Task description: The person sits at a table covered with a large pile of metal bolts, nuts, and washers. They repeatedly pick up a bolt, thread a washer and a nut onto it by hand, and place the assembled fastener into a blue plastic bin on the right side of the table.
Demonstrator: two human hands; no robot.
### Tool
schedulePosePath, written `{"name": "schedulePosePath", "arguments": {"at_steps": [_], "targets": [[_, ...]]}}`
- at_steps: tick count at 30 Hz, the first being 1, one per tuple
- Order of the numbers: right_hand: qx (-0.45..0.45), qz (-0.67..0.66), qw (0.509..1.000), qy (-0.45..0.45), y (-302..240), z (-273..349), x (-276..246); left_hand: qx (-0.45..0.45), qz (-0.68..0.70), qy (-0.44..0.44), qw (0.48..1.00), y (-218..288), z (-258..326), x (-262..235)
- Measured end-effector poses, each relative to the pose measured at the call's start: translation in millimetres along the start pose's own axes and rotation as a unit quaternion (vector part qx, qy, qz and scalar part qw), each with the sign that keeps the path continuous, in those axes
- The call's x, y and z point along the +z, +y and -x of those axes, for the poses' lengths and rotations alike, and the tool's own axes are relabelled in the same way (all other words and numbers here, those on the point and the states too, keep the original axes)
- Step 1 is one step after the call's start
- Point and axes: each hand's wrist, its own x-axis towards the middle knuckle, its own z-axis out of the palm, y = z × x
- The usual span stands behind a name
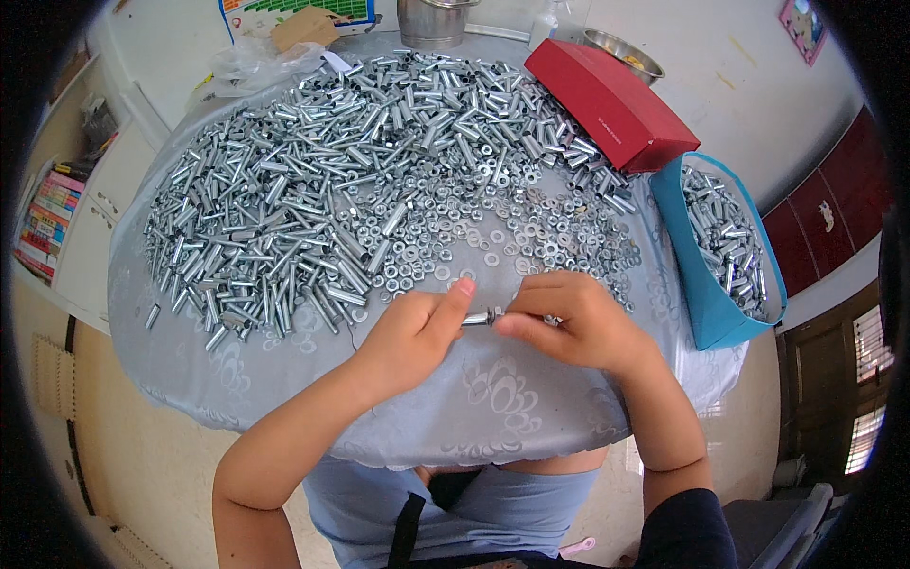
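Between my two hands, over the near part of the table, is a silver expansion bolt (477,319) lying sideways. My left hand (414,334) is closed round its sleeve end, thumb raised along the top. Thumb and fingers of my right hand (572,318) pinch the other end, where a nut (497,315) shows. Another small shiny metal piece (551,321) peeks out under the right fingers; its kind is hard to make out. Just beyond the hands lie loose washers and nuts (445,228). A large heap of metal sleeves and bolts (284,180) spreads behind and to the left.
A red box (607,104) lies at the back right of the cloth-covered table (417,427). Beside the right edge, a blue fabric bin (730,332) holds many bolts. A metal pot (431,24), a steel bowl (626,57) and a plastic bag (261,66) are along the back.
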Motion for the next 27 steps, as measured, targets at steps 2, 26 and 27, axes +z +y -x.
{"name": "schedulePosePath", "arguments": {"at_steps": [2,26,27], "targets": [[0.005,0.007,1.0,0.01,-1.9,-0.6,0.6,-0.001,-0.003,0.0,1.0,-1.2,0.2,-0.5],[-0.018,0.039,0.999,0.025,-4.9,0.9,1.7,-0.003,-0.019,-0.014,1.0,5.1,1.4,0.5],[-0.04,0.054,0.997,0.026,3.0,1.8,2.7,0.001,-0.022,-0.018,1.0,5.5,1.1,0.7]]}}
